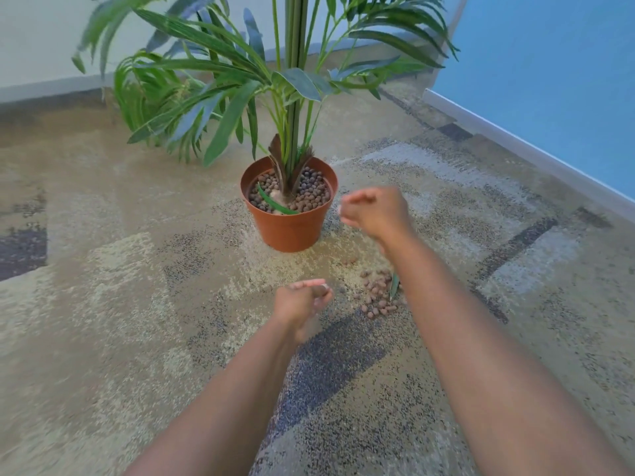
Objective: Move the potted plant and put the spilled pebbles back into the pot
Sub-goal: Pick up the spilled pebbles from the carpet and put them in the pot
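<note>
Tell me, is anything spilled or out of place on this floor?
Yes. Brown pebbles lie scattered on the carpet in front of the pot, though they belong inside it. A loose green leaf lies among them.

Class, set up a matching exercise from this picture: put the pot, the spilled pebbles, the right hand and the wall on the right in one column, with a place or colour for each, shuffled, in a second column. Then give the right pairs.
1 pot
2 spilled pebbles
3 right hand
4 wall on the right

A blue
B scattered on the carpet
C terracotta orange
D raised beside the pot's rim

Pairs: 1-C, 2-B, 3-D, 4-A
</note>
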{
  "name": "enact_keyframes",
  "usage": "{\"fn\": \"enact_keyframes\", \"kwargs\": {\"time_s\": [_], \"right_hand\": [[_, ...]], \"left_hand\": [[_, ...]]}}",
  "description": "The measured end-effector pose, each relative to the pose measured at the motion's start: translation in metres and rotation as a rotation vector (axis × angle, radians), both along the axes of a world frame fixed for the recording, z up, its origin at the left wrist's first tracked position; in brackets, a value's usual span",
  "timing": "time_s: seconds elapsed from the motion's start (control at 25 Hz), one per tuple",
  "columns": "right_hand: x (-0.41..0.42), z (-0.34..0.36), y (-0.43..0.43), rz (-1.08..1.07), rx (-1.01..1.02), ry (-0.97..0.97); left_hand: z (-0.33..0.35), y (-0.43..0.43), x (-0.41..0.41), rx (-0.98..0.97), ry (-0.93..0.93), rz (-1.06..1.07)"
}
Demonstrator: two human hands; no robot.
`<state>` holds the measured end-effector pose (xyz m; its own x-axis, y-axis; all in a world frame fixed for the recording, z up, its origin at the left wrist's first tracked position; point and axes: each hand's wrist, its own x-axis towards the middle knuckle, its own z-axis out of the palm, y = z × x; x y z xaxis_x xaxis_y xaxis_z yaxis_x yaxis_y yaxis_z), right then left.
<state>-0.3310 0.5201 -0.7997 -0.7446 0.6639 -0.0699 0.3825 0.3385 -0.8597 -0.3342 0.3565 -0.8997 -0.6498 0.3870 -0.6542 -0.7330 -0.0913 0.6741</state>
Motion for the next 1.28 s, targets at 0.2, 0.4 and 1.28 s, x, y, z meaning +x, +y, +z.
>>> {"fn": "enact_keyframes", "kwargs": {"time_s": [0.2, 0.4, 1.28], "right_hand": [[-0.059, 0.021, -0.006, -0.102, -0.071, 0.249], [-0.015, -0.045, 0.036, -0.389, -0.478, 0.172], [0.04, -0.118, 0.064, -0.337, 0.081, -0.633]], "left_hand": [[0.007, -0.018, -0.007, -0.045, 0.056, 0.056], [0.009, -0.03, -0.006, 0.008, -0.033, 0.219], [0.021, 0.002, -0.026, -0.197, 0.302, 0.096]]}}
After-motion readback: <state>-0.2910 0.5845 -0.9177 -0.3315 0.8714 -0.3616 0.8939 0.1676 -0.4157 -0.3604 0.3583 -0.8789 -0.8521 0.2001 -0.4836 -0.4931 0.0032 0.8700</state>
